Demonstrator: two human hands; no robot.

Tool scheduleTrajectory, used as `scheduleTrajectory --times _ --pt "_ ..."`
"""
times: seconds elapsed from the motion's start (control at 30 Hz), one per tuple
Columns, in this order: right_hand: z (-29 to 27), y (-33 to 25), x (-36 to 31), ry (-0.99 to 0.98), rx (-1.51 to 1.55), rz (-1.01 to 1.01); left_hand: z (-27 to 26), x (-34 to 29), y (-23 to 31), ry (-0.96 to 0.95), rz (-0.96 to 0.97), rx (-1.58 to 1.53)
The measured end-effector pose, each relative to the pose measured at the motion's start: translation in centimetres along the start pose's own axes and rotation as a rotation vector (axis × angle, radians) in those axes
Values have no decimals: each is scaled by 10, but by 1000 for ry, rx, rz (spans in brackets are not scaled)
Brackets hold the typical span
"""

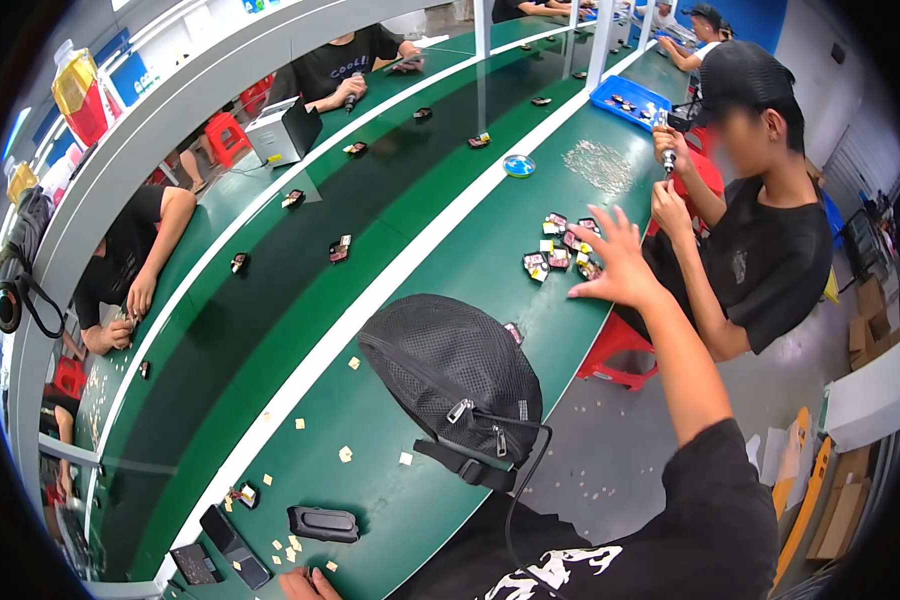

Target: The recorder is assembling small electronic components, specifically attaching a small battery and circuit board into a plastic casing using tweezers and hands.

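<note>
My right hand (615,262) reaches out to the far right with its fingers spread and nothing held in them. Just left of its fingertips lies a cluster of small black devices (560,258) with pink and yellow-white parts, on the green worktable (450,270). At the bottom edge, my left hand (308,585) shows only in part. Its fingers are bent around a small dark thing I cannot make out. Near it lie small pale yellow square pieces (292,548), a black oblong case (323,523) and a dark phone-like slab (235,547).
A black mesh bag (460,380) with a cable stands before me, partly covering another device (513,333). Beyond the white divider, a dark belt (370,210) bears scattered devices. A co-worker (750,220) at right holds a powered screwdriver (668,155). A blue tray (630,102) lies farther off.
</note>
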State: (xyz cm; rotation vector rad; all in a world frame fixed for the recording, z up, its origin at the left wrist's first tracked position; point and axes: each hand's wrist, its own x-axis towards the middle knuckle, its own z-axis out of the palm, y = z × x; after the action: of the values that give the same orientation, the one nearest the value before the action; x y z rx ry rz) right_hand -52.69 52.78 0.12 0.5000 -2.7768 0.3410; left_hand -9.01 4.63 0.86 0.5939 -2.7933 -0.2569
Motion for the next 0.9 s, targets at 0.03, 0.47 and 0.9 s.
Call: scheduleTrajectory --times 0.03,0.47,0.9 --pt "7 7 17 -61 -1 -29 3 2 1 2 -8 -2" --pt "34 -32 56 -169 163 -393 19 4 21 32 -71 43" --pt "10 -72 44 -556 193 -544 28 5 27 94 -26 -134"
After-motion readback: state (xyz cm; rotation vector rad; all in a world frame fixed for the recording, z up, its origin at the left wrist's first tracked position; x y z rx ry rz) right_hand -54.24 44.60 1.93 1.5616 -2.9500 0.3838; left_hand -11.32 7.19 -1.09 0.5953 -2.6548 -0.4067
